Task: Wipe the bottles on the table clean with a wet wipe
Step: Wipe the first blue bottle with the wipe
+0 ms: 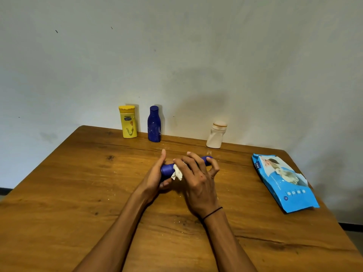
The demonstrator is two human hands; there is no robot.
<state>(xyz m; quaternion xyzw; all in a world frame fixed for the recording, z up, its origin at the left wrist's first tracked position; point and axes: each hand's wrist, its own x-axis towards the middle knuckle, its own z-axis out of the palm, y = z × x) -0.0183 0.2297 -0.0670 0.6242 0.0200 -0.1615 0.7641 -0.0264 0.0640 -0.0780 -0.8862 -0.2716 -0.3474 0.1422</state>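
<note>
Bench (59, 222): wooden, grained, flecked with pale crumbs; near edge cut off by the frame.

Left hand (155, 176): curled round the cap end of a blue bottle (167, 170) lying on its side at mid-bench, thumb raised.

Right hand (198, 179): fingers curled over the same bottle's body, pressing a crumpled white wet wipe (177, 173) against it. A dark band sits on that wrist.

Wipe packet (284, 181): blue, lying flat at the right of the bench, well apart from the hands; its flap looks lifted.

Far row, upright near the wall: yellow bottle (128, 122), second blue bottle (154, 124) just beside it, white bottle (216, 135) further right.

Progress, as judged: one bottle is mid-wipe; three stand in the row. Nothing shows whether any of those has been cleaned, so the task looks partly done at best.

Hidden or unclear: most of the held bottle's body lies under the right hand; only its cap end and far tip show. The left fingers are mostly out of sight beneath it. Label print is too small to read.
</note>
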